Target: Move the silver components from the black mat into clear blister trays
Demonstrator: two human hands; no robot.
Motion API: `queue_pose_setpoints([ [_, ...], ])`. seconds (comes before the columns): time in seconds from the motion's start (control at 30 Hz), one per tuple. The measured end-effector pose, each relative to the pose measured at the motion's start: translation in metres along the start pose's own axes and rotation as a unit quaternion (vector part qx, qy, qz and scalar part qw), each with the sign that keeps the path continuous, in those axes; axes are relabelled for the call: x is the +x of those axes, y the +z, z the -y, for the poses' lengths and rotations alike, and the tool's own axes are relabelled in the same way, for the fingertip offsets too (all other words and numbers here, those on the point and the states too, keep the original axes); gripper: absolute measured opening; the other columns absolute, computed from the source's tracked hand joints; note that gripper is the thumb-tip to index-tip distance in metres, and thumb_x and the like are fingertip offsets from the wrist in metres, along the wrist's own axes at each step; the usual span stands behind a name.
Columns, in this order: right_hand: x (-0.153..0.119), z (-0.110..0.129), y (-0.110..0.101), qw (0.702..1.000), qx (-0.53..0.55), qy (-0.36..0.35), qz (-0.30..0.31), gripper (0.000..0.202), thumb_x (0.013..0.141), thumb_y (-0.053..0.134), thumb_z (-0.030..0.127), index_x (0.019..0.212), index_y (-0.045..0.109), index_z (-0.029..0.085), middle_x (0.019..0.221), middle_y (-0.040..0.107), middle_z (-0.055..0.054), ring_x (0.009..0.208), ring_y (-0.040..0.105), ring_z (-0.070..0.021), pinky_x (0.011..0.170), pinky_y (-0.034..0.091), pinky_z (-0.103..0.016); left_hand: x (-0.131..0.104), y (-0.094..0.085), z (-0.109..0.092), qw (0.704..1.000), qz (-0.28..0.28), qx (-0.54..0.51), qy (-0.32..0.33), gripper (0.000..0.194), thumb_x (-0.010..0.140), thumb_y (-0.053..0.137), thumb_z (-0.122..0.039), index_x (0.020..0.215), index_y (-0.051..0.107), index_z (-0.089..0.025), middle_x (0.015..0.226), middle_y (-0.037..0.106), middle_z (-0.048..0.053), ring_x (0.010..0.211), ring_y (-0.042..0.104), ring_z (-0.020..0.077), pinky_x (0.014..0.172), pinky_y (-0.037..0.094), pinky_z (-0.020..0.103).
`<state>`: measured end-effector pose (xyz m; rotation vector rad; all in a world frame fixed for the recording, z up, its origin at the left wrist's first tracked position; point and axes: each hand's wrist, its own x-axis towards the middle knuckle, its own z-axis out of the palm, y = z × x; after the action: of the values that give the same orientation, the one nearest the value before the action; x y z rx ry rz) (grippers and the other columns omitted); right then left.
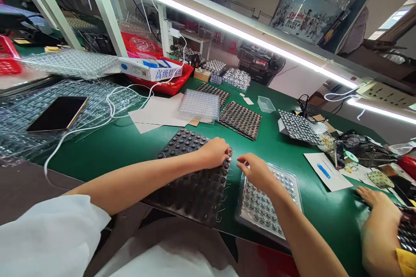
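My left hand is over the right edge of a dark plastic tray with rows of round black parts. Its fingers are pinched together at a part on that edge; what they grip is too small to make out. Thin wires stick out along this side of the tray. My right hand hovers just to the right, above the corner of a clear tray filled with round silvery parts. The bent thumb and fingertips there point toward my left hand, slightly apart, with nothing visible between them.
Further back are stacked trays of parts, a clear lidded tray and a small clear box. A phone and white cable lie left. At right, a co-worker's hand rests near a white sheet.
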<state>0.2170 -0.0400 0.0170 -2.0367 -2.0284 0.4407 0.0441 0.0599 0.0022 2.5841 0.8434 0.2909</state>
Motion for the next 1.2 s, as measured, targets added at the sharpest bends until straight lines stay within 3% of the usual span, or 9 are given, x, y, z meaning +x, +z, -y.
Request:
queue_pose_setpoints([
  [0.13, 0.032, 0.012, 0.014, 0.998, -0.044, 0.021, 0.039, 0.016, 0.085, 0.054, 0.031, 0.086, 0.066, 0.020, 0.090, 0.068, -0.003, 0.080, 0.058, -0.0145, 0.065, 0.035, -0.023, 0.007, 0.000, 0.024, 0.999, 0.032, -0.016, -0.022, 0.022, 0.078, 0.063, -0.039, 0.090, 0.070, -0.022, 0.093, 0.066, 0.005, 0.094, 0.057, 0.0227, 0.079, 0.042, 0.028],
  [0.27, 0.047, 0.014, 0.021, 0.996, -0.059, 0.037, 0.050, 0.011, 0.080, 0.058, 0.028, 0.075, 0.063, 0.020, 0.073, 0.066, -0.001, 0.067, 0.056, -0.0130, 0.057, 0.030, -0.023, 0.008, 0.006, 0.028, 0.999, 0.021, -0.034, -0.003, 0.022, 0.077, 0.063, -0.041, 0.089, 0.071, -0.023, 0.089, 0.069, 0.003, 0.089, 0.059, 0.0211, 0.075, 0.042, 0.026],
  [0.4, 0.044, 0.013, 0.018, 0.994, -0.086, 0.060, 0.007, 0.012, 0.083, 0.053, 0.024, 0.075, 0.060, 0.018, 0.078, 0.065, -0.004, 0.072, 0.055, -0.0148, 0.062, 0.031, -0.025, 0.006, 0.008, 0.027, 0.999, 0.014, -0.037, 0.007, 0.018, 0.078, 0.063, -0.037, 0.085, 0.071, -0.023, 0.087, 0.070, 0.003, 0.089, 0.060, 0.0212, 0.075, 0.042, 0.027],
  [0.53, 0.016, 0.012, 0.006, 0.995, -0.068, 0.053, -0.052, 0.012, 0.086, 0.050, 0.027, 0.079, 0.056, 0.019, 0.083, 0.063, -0.004, 0.080, 0.055, -0.0170, 0.071, 0.035, -0.028, 0.008, 0.009, 0.025, 1.000, 0.017, -0.021, 0.009, 0.016, 0.078, 0.062, -0.035, 0.082, 0.070, -0.022, 0.087, 0.070, 0.004, 0.091, 0.059, 0.0219, 0.077, 0.042, 0.028],
  [0.63, -0.021, 0.010, -0.009, 0.995, -0.007, 0.014, -0.102, 0.012, 0.086, 0.053, 0.030, 0.079, 0.054, 0.020, 0.088, 0.061, -0.004, 0.087, 0.054, -0.0179, 0.078, 0.037, -0.030, 0.012, 0.011, 0.022, 1.000, 0.026, -0.011, -0.003, 0.014, 0.078, 0.062, -0.032, 0.079, 0.068, -0.019, 0.087, 0.068, 0.006, 0.089, 0.059, 0.0220, 0.076, 0.042, 0.028],
  [0.73, -0.065, 0.004, -0.023, 0.994, 0.048, 0.000, -0.097, 0.012, 0.086, 0.053, 0.031, 0.079, 0.053, 0.021, 0.098, 0.061, -0.004, 0.096, 0.053, -0.0186, 0.086, 0.037, -0.031, 0.010, 0.011, 0.017, 1.000, -0.002, -0.016, 0.004, 0.011, 0.078, 0.059, -0.025, 0.079, 0.066, -0.017, 0.087, 0.066, 0.007, 0.088, 0.058, 0.0215, 0.076, 0.042, 0.028],
  [0.83, -0.105, -0.003, -0.027, 0.995, 0.074, 0.053, -0.032, 0.015, 0.088, 0.051, 0.035, 0.082, 0.055, 0.022, 0.091, 0.062, -0.003, 0.088, 0.055, -0.0181, 0.079, 0.039, -0.030, 0.000, 0.008, 0.006, 0.997, -0.029, -0.061, 0.021, 0.011, 0.080, 0.059, -0.025, 0.079, 0.065, -0.016, 0.086, 0.066, 0.006, 0.086, 0.057, 0.0202, 0.075, 0.041, 0.028],
  [0.93, -0.130, -0.007, -0.016, 0.992, 0.067, 0.105, 0.021, 0.017, 0.089, 0.048, 0.034, 0.082, 0.057, 0.022, 0.082, 0.063, -0.001, 0.079, 0.055, -0.0174, 0.073, 0.038, -0.030, -0.015, 0.007, -0.017, 0.991, 0.004, -0.126, 0.042, 0.010, 0.078, 0.062, -0.027, 0.080, 0.066, -0.017, 0.083, 0.067, 0.002, 0.081, 0.059, 0.0175, 0.072, 0.041, 0.025],
  [1.2, -0.127, 0.008, 0.016, 0.991, -0.031, 0.120, 0.042, 0.017, 0.089, 0.044, 0.022, 0.079, 0.057, 0.021, 0.086, 0.066, -0.003, 0.079, 0.056, -0.0178, 0.069, 0.032, -0.029, -0.037, 0.025, -0.081, 0.976, 0.139, -0.153, 0.071, 0.012, 0.080, 0.059, -0.024, 0.085, 0.069, -0.021, 0.085, 0.070, 0.002, 0.081, 0.061, 0.0173, 0.070, 0.043, 0.024],
])
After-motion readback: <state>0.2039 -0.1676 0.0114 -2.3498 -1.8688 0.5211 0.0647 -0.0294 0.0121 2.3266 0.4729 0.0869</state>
